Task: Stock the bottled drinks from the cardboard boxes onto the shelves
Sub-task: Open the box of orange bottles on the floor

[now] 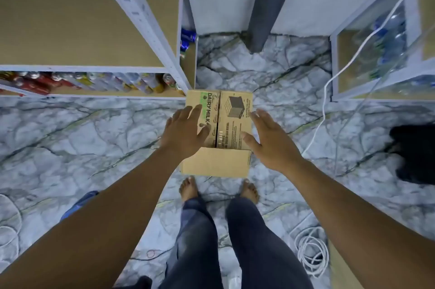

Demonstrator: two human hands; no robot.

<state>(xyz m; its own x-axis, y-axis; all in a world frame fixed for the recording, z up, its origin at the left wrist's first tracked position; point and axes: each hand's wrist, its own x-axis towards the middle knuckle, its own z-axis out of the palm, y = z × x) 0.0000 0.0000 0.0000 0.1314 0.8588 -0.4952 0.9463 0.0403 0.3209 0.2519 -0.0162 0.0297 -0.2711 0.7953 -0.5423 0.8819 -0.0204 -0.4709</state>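
A brown cardboard box point(231, 123) printed "DAIRY MILK" stands on the marble floor just ahead of my bare feet, its top flaps folded shut and one front flap point(216, 161) hanging toward me. My left hand point(186, 128) hovers flat over the left flap, fingers spread. My right hand point(268, 138) is spread at the box's right edge, thumb over the right flap. Neither hand holds anything. The left shelf unit point(82, 68) has a bare brown upper board and a lower level with several cans and bottles point(94, 82). No bottles show inside the box.
A second shelf unit point(374, 91) at the right holds clear water bottles point(386, 41). A white cable point(326, 91) trails down to a coil point(313, 253) on the floor. A black object point(414, 154) lies at far right, a blue sandal point(80, 201) at left. A grey post point(266, 6) stands ahead.
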